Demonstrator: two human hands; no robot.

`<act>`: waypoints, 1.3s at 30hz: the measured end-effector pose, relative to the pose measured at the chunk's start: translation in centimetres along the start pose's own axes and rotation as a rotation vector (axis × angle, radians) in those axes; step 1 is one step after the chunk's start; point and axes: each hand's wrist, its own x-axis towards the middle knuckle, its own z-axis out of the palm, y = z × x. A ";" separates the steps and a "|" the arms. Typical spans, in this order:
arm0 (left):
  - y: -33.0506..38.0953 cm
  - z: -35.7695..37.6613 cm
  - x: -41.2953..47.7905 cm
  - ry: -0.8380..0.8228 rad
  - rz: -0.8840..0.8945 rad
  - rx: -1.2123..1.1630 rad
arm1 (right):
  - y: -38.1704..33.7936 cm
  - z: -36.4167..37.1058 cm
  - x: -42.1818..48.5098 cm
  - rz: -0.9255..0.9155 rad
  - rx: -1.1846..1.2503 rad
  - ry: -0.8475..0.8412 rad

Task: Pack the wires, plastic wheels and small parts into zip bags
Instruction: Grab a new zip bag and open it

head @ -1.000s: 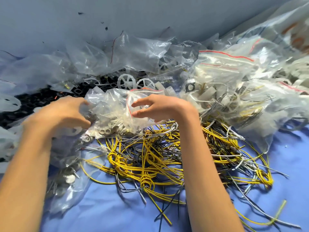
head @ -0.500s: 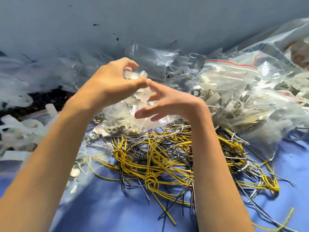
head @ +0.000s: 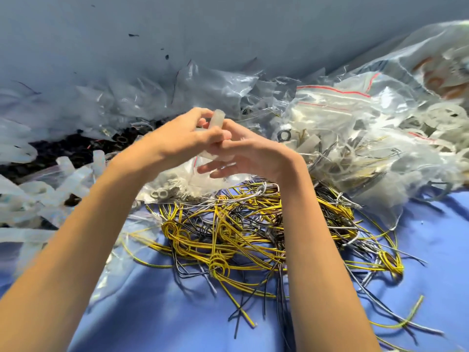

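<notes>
Head view of a packing task in progress. Both hands are raised together at the centre of the field, above the work. The left hand [head: 186, 139] has its grip closed on a short translucent white plastic piece [head: 217, 120], whose upper end stands clear above the curled fingers. The right hand [head: 250, 154] meets it from the opposite side: its uppermost digits lie against the lower part of the piece, while its remaining fingers [head: 215, 166] extend loosely beneath; whether this grip pinches the piece or merely touches it cannot be told. Directly below the hands lies a clear zip bag [head: 177, 182] with a red line at its mouth, containing small grey ring-shaped parts. Just in front of this bag, and partly between the forearms, a loose tangle of yellow, black and grey wires [head: 228, 235] spreads over the blue-covered counter [head: 157, 316], with several strands trailing toward the near right. To the right, a heap of filled zip bags [head: 355, 118], some with red seal lines, holds pale plastic parts and more wire. To the left, a dark pile of small black parts [head: 73, 151] lies beside scattered translucent white plastic pieces [head: 66, 179], blurred at the frame edge. Empty clear bags [head: 210, 90] are crumpled along the grey wall [head: 228, 34] behind.
</notes>
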 end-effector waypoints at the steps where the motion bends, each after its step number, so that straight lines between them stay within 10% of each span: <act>1: -0.1 0.4 0.2 -0.010 0.000 0.027 | 0.1 -0.2 -0.2 0.006 -0.021 0.029; 19: -0.3 -0.1 3.8 -0.247 -0.059 0.753 | -0.5 -0.8 -1.0 0.281 -0.491 0.187; 29: -1.3 -0.5 2.8 -0.117 0.109 0.689 | -0.2 -1.3 0.0 0.251 -0.925 0.157; 34: -0.6 -0.2 2.7 0.005 0.164 0.638 | 0.8 -0.9 0.4 0.160 -0.757 0.137; 39: 0.5 -0.3 1.7 0.063 0.242 0.543 | 1.3 -0.9 0.1 0.168 -0.100 0.083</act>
